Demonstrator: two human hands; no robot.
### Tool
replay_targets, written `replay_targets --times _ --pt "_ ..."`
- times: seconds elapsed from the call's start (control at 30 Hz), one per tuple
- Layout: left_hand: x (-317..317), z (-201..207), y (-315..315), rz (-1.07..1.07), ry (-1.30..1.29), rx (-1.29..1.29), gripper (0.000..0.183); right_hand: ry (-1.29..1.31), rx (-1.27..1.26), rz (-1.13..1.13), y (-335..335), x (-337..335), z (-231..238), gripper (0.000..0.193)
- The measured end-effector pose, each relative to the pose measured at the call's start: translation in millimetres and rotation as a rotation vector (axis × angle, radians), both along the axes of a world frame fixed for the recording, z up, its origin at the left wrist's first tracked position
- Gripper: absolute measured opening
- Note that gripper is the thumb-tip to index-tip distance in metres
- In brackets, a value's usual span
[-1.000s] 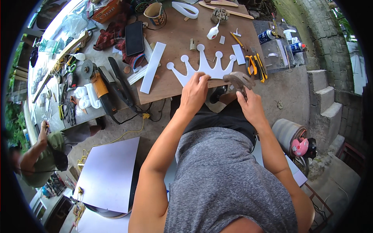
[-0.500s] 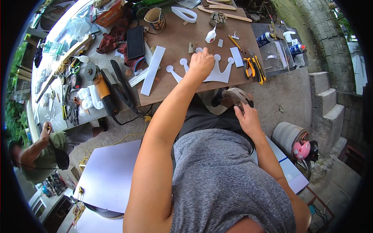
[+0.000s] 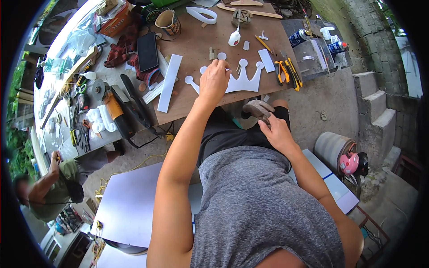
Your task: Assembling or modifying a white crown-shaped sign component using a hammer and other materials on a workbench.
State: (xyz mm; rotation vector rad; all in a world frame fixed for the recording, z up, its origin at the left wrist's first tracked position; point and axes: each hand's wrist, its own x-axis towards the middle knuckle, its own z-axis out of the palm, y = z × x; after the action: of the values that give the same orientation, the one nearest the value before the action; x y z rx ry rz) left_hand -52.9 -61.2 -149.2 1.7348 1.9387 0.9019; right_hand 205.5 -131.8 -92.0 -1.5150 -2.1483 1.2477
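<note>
A white crown-shaped cutout (image 3: 245,83) with round-tipped points lies flat near the table's front edge. My left hand (image 3: 214,79) is over its middle, thumb and fingers pinched together; whatever is between them is too small to make out. Below the table edge, in front of my lap, my right hand (image 3: 279,132) is closed on a worn claw hammer (image 3: 258,108) close to its head, the handle mostly hidden. Beyond the cutout stands a small tan block (image 3: 212,53). White strips lie on either side, one long (image 3: 170,83) and one short (image 3: 267,60).
A white glue bottle (image 3: 234,38), a pencil (image 3: 263,43), orange pliers (image 3: 281,73) and yellow-black cutters (image 3: 295,76) lie around the cutout. Leftward are a black phone (image 3: 148,51) and an angle grinder (image 3: 115,109). Spray cans (image 3: 299,38) stand right. Another person (image 3: 53,187) works at far left.
My left hand has shifted left and nearer over the cutout, its fingers still pinched. The hammer in my right hand has moved left and turned a little. The whole view has shifted slightly.
</note>
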Motion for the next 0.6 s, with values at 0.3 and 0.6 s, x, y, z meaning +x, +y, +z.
replay_targets --times 0.3,0.6 --pt "34 -11 37 -0.034 0.23 -0.195 0.027 0.019 0.019 0.004 -9 1 -5 0.029" --pt "47 -21 44 0.085 0.119 -0.335 0.021 -0.007 0.024 -0.067 -8 15 -6 0.029"
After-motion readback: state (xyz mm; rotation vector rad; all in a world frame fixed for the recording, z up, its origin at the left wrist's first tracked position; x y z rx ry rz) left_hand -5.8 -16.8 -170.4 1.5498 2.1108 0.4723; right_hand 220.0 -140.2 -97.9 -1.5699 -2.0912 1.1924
